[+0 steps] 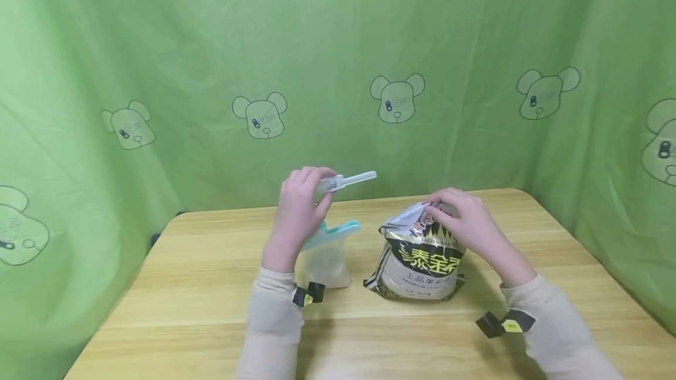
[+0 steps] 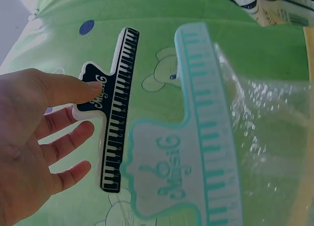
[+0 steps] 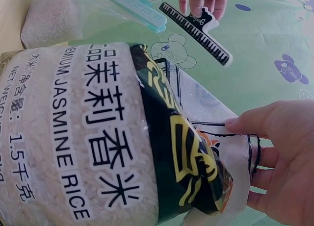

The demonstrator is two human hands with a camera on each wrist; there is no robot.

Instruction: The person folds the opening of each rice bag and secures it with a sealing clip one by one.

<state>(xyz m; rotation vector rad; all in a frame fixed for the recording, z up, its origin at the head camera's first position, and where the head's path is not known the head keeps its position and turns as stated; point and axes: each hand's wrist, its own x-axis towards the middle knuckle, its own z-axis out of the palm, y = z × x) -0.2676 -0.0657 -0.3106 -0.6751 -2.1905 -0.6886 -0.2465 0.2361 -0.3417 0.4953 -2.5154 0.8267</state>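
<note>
My left hand [image 1: 302, 207] pinches a black-and-white piano-key clip [image 2: 115, 108] by its handle, held in the air above the table. Just below it, a small clear bag [image 1: 327, 265] with pale grains stands on the table, its top closed by a turquoise-and-white piano-key clip [image 2: 189, 138]. On the right, my right hand [image 1: 467, 219] grips the folded top of a jasmine rice bag [image 3: 93, 138] between thumb and fingers. This bag stands upright on the table, and white rice shows through its clear front.
The wooden table [image 1: 200, 286] runs back to a green curtain [image 1: 327, 46] printed with bear heads, which also closes in both sides. A black wrist camera [image 1: 311, 294] is strapped to the left sleeve, another wrist camera [image 1: 504, 324] to the right.
</note>
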